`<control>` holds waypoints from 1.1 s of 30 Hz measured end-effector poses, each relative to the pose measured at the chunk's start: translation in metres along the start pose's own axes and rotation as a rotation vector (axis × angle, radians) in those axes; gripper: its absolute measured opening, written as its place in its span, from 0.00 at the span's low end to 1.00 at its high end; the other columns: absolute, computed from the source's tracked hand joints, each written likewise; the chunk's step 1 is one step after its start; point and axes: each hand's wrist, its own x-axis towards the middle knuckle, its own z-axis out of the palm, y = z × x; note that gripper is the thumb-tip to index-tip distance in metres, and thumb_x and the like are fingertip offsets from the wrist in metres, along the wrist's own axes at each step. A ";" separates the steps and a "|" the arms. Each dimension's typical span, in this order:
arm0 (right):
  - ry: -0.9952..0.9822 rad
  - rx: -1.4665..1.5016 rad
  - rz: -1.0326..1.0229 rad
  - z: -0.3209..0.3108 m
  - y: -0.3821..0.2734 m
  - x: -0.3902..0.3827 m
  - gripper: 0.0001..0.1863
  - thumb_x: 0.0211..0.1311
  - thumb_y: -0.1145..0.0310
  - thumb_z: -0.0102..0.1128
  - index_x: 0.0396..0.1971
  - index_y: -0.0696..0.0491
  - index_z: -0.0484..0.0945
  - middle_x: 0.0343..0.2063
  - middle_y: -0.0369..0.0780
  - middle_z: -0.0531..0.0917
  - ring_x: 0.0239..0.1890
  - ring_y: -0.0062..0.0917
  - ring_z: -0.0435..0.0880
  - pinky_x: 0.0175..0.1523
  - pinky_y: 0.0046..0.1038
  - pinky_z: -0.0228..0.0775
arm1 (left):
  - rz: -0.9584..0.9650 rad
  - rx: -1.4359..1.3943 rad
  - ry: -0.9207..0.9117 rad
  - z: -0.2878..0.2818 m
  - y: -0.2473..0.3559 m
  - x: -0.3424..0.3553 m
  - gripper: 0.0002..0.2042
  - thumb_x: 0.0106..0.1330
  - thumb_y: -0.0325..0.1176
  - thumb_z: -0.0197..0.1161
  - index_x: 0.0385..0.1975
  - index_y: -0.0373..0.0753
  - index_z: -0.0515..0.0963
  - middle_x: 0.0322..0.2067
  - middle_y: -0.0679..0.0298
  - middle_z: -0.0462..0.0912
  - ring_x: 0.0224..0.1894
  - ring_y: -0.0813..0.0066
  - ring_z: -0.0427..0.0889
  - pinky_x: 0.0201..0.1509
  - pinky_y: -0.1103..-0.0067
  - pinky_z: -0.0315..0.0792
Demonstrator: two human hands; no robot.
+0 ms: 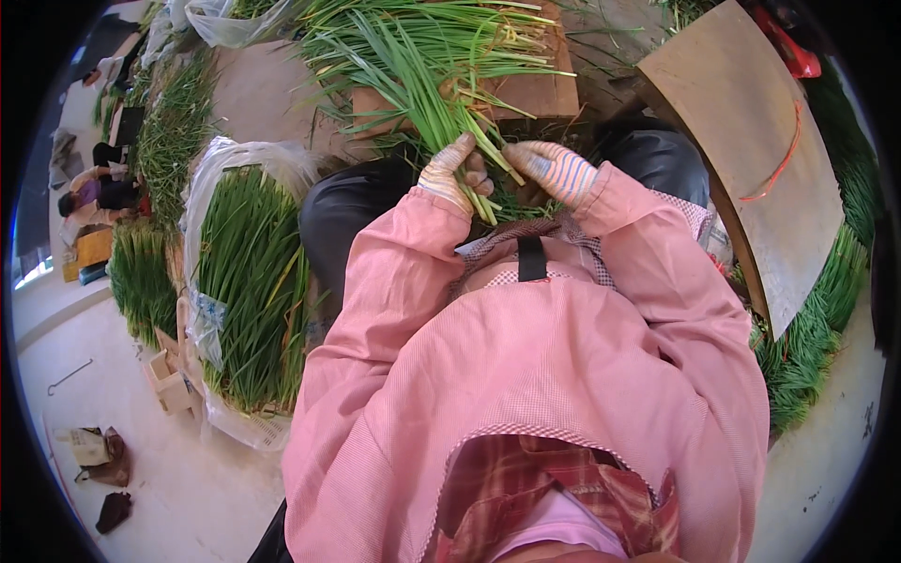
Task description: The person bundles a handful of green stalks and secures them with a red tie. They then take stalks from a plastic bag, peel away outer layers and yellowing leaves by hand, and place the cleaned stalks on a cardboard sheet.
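Note:
A small bunch of garlic chives (452, 129), long green leaves with pale stem ends, lies slanted in front of my lap. My left hand (449, 174), in a striped work glove, is closed around its lower stems. The stem ends stick out below the fingers toward me. My right hand (556, 172), gloved alike, has its fingertips pinched at the pale stems on the bunch's right side; its lower fingers are partly hidden. Just beyond, a loose heap of garlic chives (422, 42) covers much of a wooden board (554, 94), stems pointing right.
To my left stands a crate lined with clear plastic (222, 155), packed with chives (249, 281). More chives (141, 281) stand behind it. At right a tilted board (751, 122) carries an orange strip (784, 155), with greens (812, 347) beside it. Another person (89, 197) sits far left.

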 end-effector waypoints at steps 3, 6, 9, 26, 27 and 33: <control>-0.040 0.197 0.177 -0.002 0.013 0.007 0.13 0.53 0.59 0.57 0.30 0.55 0.75 0.13 0.33 0.73 0.11 0.13 0.64 0.16 0.15 0.54 | 0.074 0.218 0.268 0.006 -0.005 -0.001 0.11 0.53 0.37 0.62 0.34 0.44 0.73 0.17 0.70 0.68 0.13 0.82 0.61 0.17 0.83 0.60; 0.243 -0.323 -0.206 -0.024 0.024 0.019 0.15 0.49 0.61 0.59 0.32 0.56 0.76 0.19 0.35 0.76 0.21 0.17 0.70 0.27 0.21 0.64 | 0.170 0.091 0.529 0.004 0.008 -0.004 0.07 0.53 0.36 0.62 0.28 0.45 0.72 0.16 0.72 0.68 0.12 0.84 0.61 0.14 0.83 0.58; 0.255 -0.346 -0.204 -0.035 0.029 0.017 0.11 0.52 0.66 0.57 0.32 0.58 0.75 0.23 0.32 0.75 0.26 0.13 0.68 0.33 0.18 0.62 | 0.282 -0.042 0.439 0.003 0.000 -0.028 0.06 0.54 0.34 0.61 0.29 0.44 0.72 0.14 0.75 0.65 0.11 0.84 0.59 0.14 0.82 0.55; 0.113 -0.567 -0.440 0.009 -0.011 -0.017 0.12 0.50 0.63 0.59 0.28 0.56 0.77 0.17 0.43 0.77 0.21 0.27 0.74 0.33 0.25 0.67 | 0.218 0.215 0.221 -0.002 -0.006 -0.015 0.11 0.51 0.28 0.62 0.35 0.39 0.72 0.26 0.63 0.76 0.25 0.66 0.76 0.24 0.71 0.73; 0.134 -0.725 -0.305 -0.001 -0.032 -0.014 0.18 0.45 0.62 0.61 0.37 0.54 0.74 0.27 0.46 0.78 0.27 0.34 0.75 0.37 0.28 0.68 | 0.106 0.271 0.274 0.010 0.000 -0.025 0.12 0.50 0.28 0.63 0.34 0.38 0.72 0.25 0.62 0.76 0.26 0.66 0.76 0.24 0.70 0.73; 0.386 -1.513 -0.624 0.017 -0.044 0.058 0.43 0.36 0.60 0.65 0.56 0.44 0.54 0.54 0.45 0.60 0.54 0.42 0.61 0.54 0.40 0.59 | 0.186 0.356 0.169 0.014 0.001 -0.038 0.11 0.49 0.30 0.63 0.32 0.37 0.72 0.22 0.63 0.75 0.21 0.71 0.74 0.22 0.77 0.70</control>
